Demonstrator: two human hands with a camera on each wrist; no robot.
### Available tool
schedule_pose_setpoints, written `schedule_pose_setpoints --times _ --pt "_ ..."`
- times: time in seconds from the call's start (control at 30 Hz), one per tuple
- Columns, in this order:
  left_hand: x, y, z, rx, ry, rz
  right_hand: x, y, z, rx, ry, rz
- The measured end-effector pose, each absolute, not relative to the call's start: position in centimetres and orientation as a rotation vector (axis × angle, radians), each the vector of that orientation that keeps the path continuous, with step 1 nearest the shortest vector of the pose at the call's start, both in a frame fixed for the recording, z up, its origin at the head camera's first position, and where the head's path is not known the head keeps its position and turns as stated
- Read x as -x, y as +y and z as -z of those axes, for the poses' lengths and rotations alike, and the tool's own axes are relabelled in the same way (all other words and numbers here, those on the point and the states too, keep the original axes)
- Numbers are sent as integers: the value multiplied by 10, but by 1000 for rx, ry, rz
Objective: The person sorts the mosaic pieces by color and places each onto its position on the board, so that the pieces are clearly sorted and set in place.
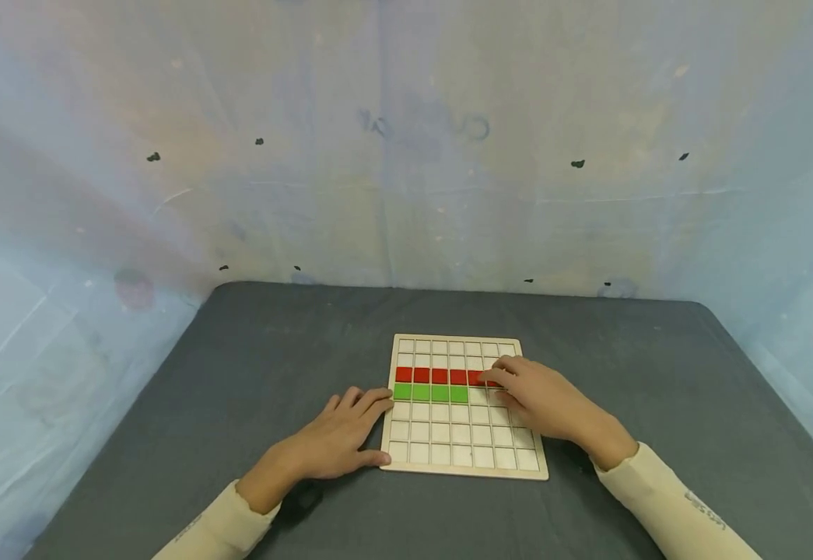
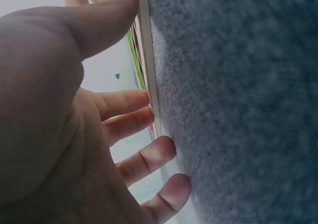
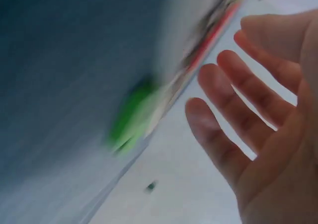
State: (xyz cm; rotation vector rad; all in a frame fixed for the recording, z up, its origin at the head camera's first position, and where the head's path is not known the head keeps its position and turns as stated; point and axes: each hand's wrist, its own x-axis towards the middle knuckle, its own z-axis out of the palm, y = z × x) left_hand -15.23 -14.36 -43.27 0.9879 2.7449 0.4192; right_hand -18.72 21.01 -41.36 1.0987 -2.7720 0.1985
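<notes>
A pale wooden grid board (image 1: 441, 451) lies on the dark table, tilted slightly in the head view. One of its rows holds several red tiles (image 1: 439, 376), and the row below has several green tiles (image 1: 421, 392) from the left end. My left hand (image 1: 339, 435) has its thumb and fingers spread along the board's left edge, fingertips right at the rim. Over the right end of the red row is my right hand (image 1: 546, 395), fingers loosely bent; the tiles beneath them are partly hidden. Nothing shows between its fingers in the right wrist view.
A dark cloth (image 1: 294, 334) covers the table. Pale, marked sheeting (image 1: 406, 171) rises behind it and along both sides. In the right wrist view a blurred green piece (image 3: 130, 117) shows near the board's edge.
</notes>
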Motion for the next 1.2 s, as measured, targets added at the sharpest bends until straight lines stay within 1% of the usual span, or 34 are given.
schedule_pose_setpoints --times 0.2,0.37,0.8,1.2 --pt "153 -144 431 -978 2742 -424 193 255 417 -977 -2794 -124" --pt "152 -146 431 -960 2742 -415 192 273 423 -940 -2852 -188" --pt "153 -145 431 -970 2747 -411 168 280 426 -918 -2810 -156" --pt "151 -143 427 -955 2744 -402 160 279 425 -881 -2836 -157"
